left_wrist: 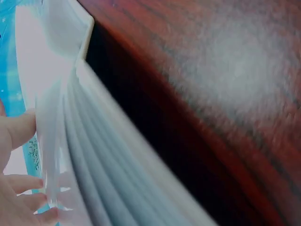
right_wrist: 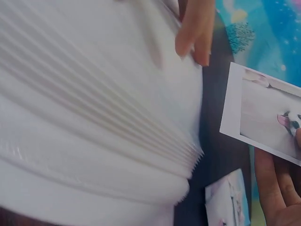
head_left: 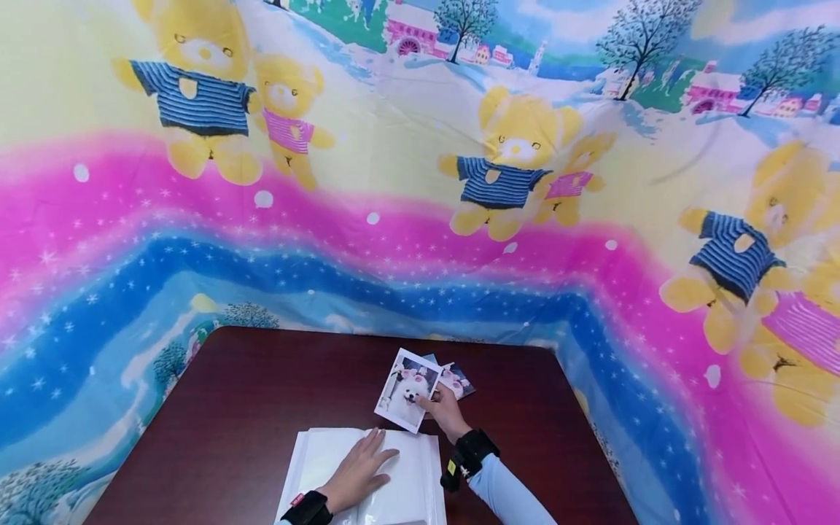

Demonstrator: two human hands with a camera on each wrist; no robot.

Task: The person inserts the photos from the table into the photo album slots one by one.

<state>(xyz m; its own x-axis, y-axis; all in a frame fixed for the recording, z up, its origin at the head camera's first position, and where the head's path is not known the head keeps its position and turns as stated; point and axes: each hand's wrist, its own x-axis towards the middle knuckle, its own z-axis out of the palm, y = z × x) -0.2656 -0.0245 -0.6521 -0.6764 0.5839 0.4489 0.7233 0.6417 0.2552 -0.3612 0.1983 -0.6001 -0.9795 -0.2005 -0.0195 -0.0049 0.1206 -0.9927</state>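
Note:
An open photo album (head_left: 415,477) with clear-sleeved white pages lies at the table's near side. My left hand (head_left: 361,470) rests across its pages, fingers extended toward the top edge. In the left wrist view, fingertips (left_wrist: 28,127) touch the clear sleeve beside a fan of pages (left_wrist: 117,160). Beyond the album's top right, my right hand (head_left: 449,415) pinches a white-bordered photo (head_left: 400,408) of a fluffy white dog, thumb on its front. That same print (right_wrist: 235,103) shows in the right wrist view, raised beside the album.
More photos (head_left: 459,379) lie overlapped on the table behind the right hand. The dark reddish-brown table (head_left: 262,386) ends at a cloth backdrop (head_left: 394,255) printed with bears, which hangs around its back and sides.

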